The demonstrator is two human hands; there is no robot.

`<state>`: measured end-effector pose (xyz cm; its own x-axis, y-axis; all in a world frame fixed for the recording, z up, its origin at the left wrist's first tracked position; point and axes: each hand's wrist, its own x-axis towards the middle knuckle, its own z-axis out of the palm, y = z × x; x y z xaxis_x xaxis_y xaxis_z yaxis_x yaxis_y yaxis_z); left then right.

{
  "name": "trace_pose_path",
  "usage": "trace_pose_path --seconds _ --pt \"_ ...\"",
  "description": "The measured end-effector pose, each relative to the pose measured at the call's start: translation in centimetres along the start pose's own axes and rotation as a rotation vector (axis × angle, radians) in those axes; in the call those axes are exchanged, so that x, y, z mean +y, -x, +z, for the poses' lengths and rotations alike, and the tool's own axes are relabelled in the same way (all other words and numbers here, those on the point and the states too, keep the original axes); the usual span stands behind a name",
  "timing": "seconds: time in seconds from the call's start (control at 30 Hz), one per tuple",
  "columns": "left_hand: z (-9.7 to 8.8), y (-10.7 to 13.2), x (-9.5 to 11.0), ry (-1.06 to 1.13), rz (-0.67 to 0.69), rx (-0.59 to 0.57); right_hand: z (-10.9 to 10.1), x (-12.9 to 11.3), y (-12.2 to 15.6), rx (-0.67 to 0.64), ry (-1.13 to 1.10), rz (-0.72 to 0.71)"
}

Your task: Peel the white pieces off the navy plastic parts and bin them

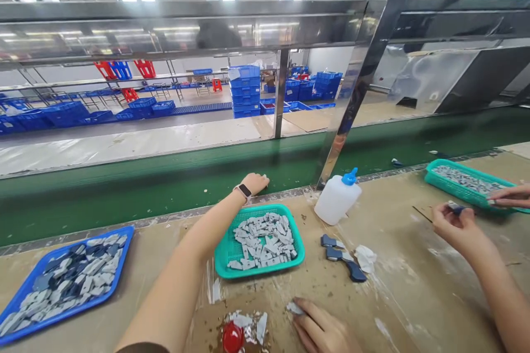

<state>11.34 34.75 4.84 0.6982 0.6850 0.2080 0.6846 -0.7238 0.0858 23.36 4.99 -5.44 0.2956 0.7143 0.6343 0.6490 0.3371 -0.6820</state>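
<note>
My left hand [255, 182], with a watch [244, 192] on its wrist, reaches past the green basket [259, 274] to the near edge of the green conveyor belt [165, 190]. Its fingers look curled together; what they hold, if anything, is hidden. Small light-grey plastic parts [269, 242] fill much of that basket. In front of it, my right hand [325, 331] pinches a light-grey plastic part [295, 308] low over the table. A red round cap-like dish [232, 336] lies left of this hand, beside wet white scraps [260, 326].
A blue tray [129, 248] of grey and dark parts is at left. A white squeeze bottle [338, 201], several dark-blue and grey pieces [334, 253] and crumpled tissue [365, 258] lie right. A co-worker's hands [459, 226] work by another green basket [439, 176]. A metal post [351, 105] rises behind the bottle.
</note>
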Motion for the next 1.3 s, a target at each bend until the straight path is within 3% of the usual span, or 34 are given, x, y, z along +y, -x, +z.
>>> trace_pose_path --seconds 0.1,0.17,0.27,0.37,0.5,0.6,0.67,0.73,0.8,0.9,1.0,1.17,1.23,1.3 --pt "-1.1 2.5 -0.7 0.008 -0.052 -0.011 -0.7 0.4 0.8 -0.475 0.041 -0.132" --pt "-2.6 6.2 -0.9 0.017 -0.092 0.026 -1.1 0.9 0.8 -0.661 0.136 -0.154" --pt "-5.5 14.3 0.3 0.131 -0.134 0.144 -1.3 1.5 0.4 -0.702 0.248 -0.145" --pt "-7.0 24.1 3.6 0.459 -0.251 0.241 -1.4 1.1 0.0 -0.715 0.275 -0.126" --pt "-4.9 35.5 10.2 1.033 -0.578 0.347 -1.7 -1.7 0.7 -0.711 0.149 -0.065" --pt "-1.8 40.2 15.1 1.368 -0.852 0.514 -1.6 -3.8 2.1 -0.745 -0.038 -0.084" --pt "-0.2 41.4 17.4 1.503 -0.972 0.631 -1.2 -4.5 3.1 -0.765 -0.097 -0.12" --pt "0.7 41.7 18.6 1.566 -0.996 0.701 -0.9 -4.5 3.8 -0.777 -0.077 -0.149" --pt "1.0 41.7 19.0 1.569 -0.97 0.707 -0.6 -4.4 4.2 -0.791 -0.024 -0.175" --pt "0.6 41.5 18.6 1.537 -0.921 0.627 -0.5 -4.4 4.4 -0.771 -0.004 -0.17" --pt "0.1 40.6 17.9 1.487 -0.879 0.502 -0.6 -4.8 4.2 -0.734 -0.143 0.038" --pt "-0.3 37.1 17.6 1.294 -0.857 0.198 -1.0 -5.7 2.9 -0.762 -0.47 0.649" --pt "-0.4 35.5 18.1 1.316 -0.808 0.155 -1.4 -6.5 2.4 -0.723 -0.557 0.718" --pt "-0.6 34.2 18.7 1.369 -0.727 0.151 -1.9 -7.7 1.9 -0.651 -0.593 0.613"
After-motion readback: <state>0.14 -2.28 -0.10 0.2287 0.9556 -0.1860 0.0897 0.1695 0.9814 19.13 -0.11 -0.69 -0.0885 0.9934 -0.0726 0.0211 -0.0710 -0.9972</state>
